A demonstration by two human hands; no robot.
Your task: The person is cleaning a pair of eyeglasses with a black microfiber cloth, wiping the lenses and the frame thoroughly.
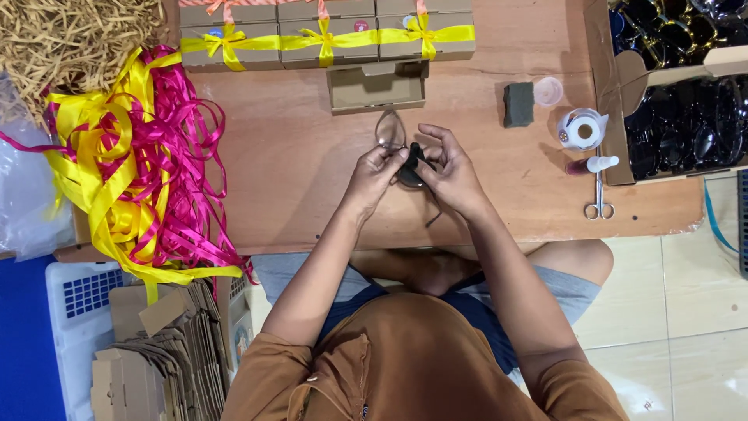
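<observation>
From the head camera, both hands meet over the middle of the wooden table (296, 171). The left hand (372, 178) and the right hand (450, 173) pinch a pair of glasses (393, 140) between them, fingers closed on the frame. One clear lens sticks up above the left fingers; the dark part of the frame sits between the two thumbs, and a thin dark arm of the glasses hangs down below the right wrist.

Just beyond the hands stands a small open cardboard box (377, 86), its flap folded forward; what is inside cannot be made out. Behind it runs a row of closed boxes tied with yellow ribbon (327, 37). At the far right, a large carton (623, 78) holds many dark glasses in clear wraps. Between it and the hands lie a dark sponge block (518, 104), a small clear cup (548, 90), a roll of tape (582, 129), a little bottle (592, 164) and scissors (599, 204) near the table's front edge.

To the left, a heap of yellow and pink ribbons (132, 171) spills over the table edge, with straw-like paper shreds (70, 39) behind it. Flat cardboard blanks (156, 351) are stacked below. The table in front of the hands lies bare up to its near edge.
</observation>
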